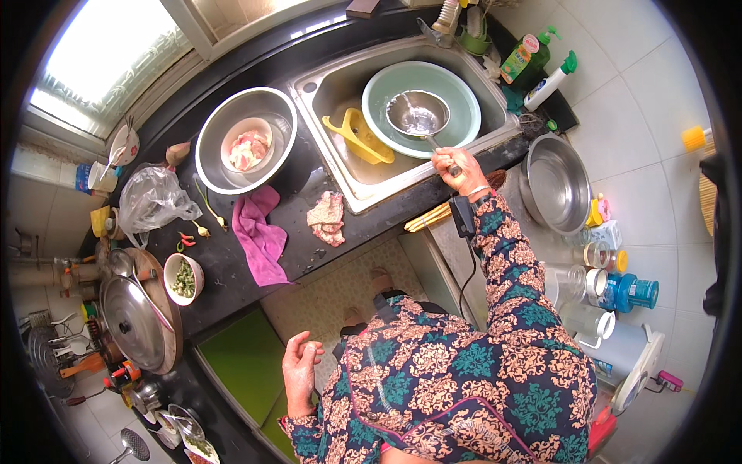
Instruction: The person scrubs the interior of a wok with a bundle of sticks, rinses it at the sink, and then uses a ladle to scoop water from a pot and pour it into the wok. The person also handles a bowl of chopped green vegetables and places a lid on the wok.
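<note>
My right hand [461, 172] grips the handle of a metal water ladle [418, 113]. The ladle's round bowl, with some water in it, is over a pale green basin [464, 131] standing in the steel sink [340, 166]. Beside the basin in the sink is a yellow plastic strainer-like piece [363, 141]. My left hand [301, 373] hangs in front of the counter, its fingers loosely bent and apart, touching nothing. A pink cloth [257, 236] and a crumpled pale-and-reddish rag [327, 219] lie on the counter left of the sink.
A metal basin [205, 147] holds a bowl of raw meat [249, 147]. Further left are a plastic bag [151, 203], a bowl of chopped greens [183, 280] and a lidded pan [131, 325]. At right stand an empty steel basin [556, 185], jars and bottles.
</note>
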`<state>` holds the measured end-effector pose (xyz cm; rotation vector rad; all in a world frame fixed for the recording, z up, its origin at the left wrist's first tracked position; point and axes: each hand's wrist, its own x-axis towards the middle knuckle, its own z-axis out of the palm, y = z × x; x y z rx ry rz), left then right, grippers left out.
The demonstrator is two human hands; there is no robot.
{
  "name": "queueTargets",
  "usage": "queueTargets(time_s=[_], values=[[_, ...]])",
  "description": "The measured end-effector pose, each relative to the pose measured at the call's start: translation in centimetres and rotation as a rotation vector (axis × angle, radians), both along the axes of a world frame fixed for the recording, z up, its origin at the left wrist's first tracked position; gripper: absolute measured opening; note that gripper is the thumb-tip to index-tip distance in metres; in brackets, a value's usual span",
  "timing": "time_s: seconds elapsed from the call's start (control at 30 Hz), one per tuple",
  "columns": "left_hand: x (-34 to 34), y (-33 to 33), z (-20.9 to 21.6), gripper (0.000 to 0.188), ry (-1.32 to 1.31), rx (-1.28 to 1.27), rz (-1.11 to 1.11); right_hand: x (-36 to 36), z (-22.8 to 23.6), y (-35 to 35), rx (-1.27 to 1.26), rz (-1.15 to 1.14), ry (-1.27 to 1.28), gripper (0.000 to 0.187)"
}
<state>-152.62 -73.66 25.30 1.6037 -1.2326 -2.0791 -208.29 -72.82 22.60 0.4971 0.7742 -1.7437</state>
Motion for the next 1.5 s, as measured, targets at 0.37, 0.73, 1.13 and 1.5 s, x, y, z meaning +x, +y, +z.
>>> queueTargets(time_s=[0.37,0.73,1.13,1.5], values=[[4.5,-0.3,-1.3,0.035,0.050,-0.029,-0.105,6.3,5.9,3.1,-0.237,0.114,0.126,0.012],[15.9,-2.3,-5.7,0.040,0.026,-0.378,-0.180,22.5,16.4,10.3,-0.324,0.169,0.161,0.024],[34.6,12.2,-13.8,0.030,0.061,-0.301,0.245,46.3,12.7,15.8,-0.314,0.570,0.337,0.058],[49.7,32.5,-20.1,0.028,0.253,-0.087,0.832,64.7,16.9,24.3,-0.144,0.964,0.567,0.062]])
